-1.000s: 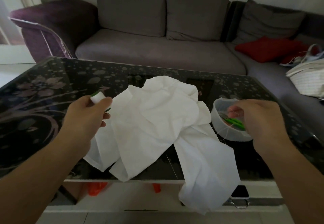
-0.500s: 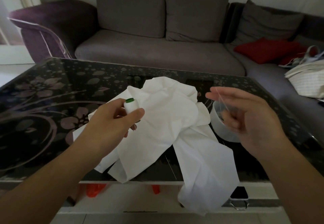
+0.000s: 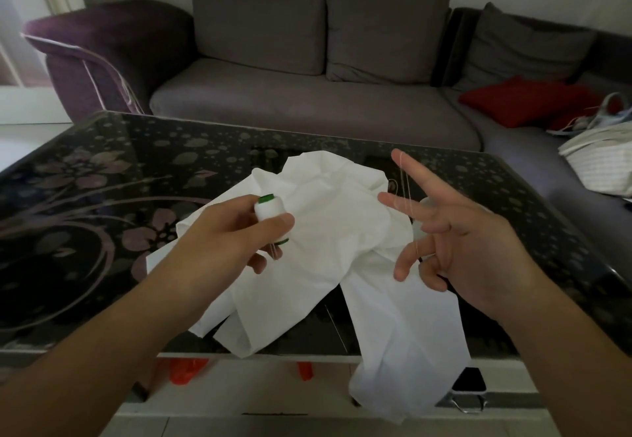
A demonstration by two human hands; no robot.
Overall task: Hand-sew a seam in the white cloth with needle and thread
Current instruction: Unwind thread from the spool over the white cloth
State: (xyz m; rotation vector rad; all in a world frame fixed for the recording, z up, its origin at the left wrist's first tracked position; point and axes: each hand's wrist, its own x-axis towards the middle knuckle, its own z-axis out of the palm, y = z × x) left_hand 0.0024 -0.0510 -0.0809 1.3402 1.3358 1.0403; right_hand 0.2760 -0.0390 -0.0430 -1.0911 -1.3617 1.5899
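Note:
A crumpled white cloth (image 3: pixel 338 231) lies on the dark glass table (image 3: pixel 102 197), and one end hangs over the near edge. My left hand (image 3: pixel 225 241) is above the cloth's left part, closed around a white thread spool (image 3: pixel 270 212) with green ends. To the right, my right hand (image 3: pixel 455 231) hovers with fingers spread; a thin white thread (image 3: pixel 407 193) runs across its index, middle and ring fingers. I cannot make out a needle. A small clear plastic container (image 3: pixel 419 228) is mostly hidden behind my right hand.
A grey sofa (image 3: pixel 307 94) with cushions stands behind the table, with a red cushion (image 3: pixel 523 101) and folded fabric (image 3: pixel 602 159) at the right. Orange items (image 3: pixel 186 370) and a dark phone-like object (image 3: pixel 470 380) lie on the shelf under the tabletop.
My left hand brought the spool from the table's left to above the cloth. My right hand left the plastic container, rose, and spread its fingers with thread across them.

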